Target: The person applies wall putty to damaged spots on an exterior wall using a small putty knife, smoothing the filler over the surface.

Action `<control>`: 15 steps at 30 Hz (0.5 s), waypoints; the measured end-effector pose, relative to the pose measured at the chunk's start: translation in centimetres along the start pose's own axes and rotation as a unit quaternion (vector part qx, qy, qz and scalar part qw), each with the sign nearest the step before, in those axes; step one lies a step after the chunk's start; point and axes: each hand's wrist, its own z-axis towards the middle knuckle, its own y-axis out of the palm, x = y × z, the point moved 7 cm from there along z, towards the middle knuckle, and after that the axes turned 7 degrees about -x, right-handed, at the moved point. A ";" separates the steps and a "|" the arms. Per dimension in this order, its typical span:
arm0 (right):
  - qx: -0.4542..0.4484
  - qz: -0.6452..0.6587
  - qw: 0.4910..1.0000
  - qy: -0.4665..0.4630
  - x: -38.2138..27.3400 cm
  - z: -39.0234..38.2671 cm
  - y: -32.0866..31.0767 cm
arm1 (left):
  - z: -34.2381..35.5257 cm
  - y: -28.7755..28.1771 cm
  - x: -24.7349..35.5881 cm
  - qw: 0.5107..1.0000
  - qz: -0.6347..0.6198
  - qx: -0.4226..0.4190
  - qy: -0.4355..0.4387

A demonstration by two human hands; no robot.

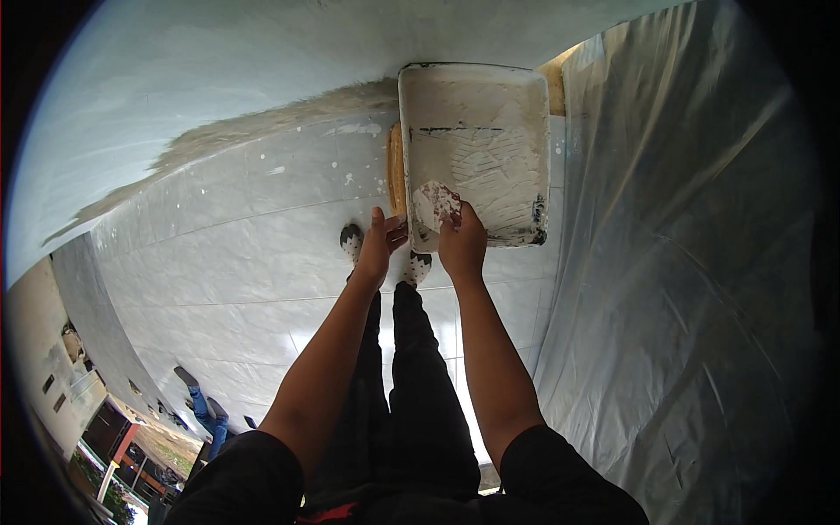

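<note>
My right hand (462, 241) is closed on a flat scraper (433, 203), its blade smeared with white paste and showing reddish-brown patches. The scraper is over the near left corner of a big rectangular tray (405, 114). Off-white paste (490, 166) coats the inside of the tray, ridged in the middle and near part. My left hand (378, 249) is beside the tray's near left corner, thumb up and fingers stretched toward the rim. It holds nothing that I can see; whether the fingertips touch the rim is unclear.
A wooden stool (396, 175) shows under the tray. Ahead rises a wall (262, 61) with a rough grey band at its foot. Plastic sheeting (682, 262) hangs on the right. White spots mark the tiled floor (236, 236). Another person's legs (208, 416) show at lower left.
</note>
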 end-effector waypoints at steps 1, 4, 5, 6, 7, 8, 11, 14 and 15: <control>0.002 -0.002 1.000 0.001 0.3 0.2 0.3 | 0.0 0.5 0.2 1.000 -0.001 -0.003 -0.001; 0.040 -0.024 0.999 -0.003 0.8 0.4 0.4 | -0.2 1.4 0.7 1.000 0.001 -0.018 -0.001; 0.051 -0.018 0.999 0.002 0.7 0.4 0.4 | -0.3 1.1 0.8 1.000 0.001 -0.020 -0.005; 0.063 -0.012 0.998 0.007 0.5 0.3 0.4 | -0.4 0.9 0.8 1.000 0.002 -0.023 -0.009; 0.064 -0.012 0.998 0.007 0.6 0.3 0.5 | -0.4 1.0 0.8 1.000 0.003 -0.024 -0.009; 0.054 -0.022 0.998 0.023 0.9 0.3 0.8 | -0.4 1.2 0.8 1.000 0.006 -0.029 -0.008; 0.029 -0.026 0.999 0.025 0.6 0.7 1.3 | 0.0 0.8 0.6 0.999 0.011 -0.038 -0.011; 0.008 0.005 1.000 0.002 1.0 0.8 1.3 | 0.2 0.6 0.4 0.999 0.016 -0.040 -0.015; 0.002 0.030 1.000 -0.006 1.4 0.9 1.1 | 0.2 0.6 0.3 0.999 0.020 -0.037 -0.017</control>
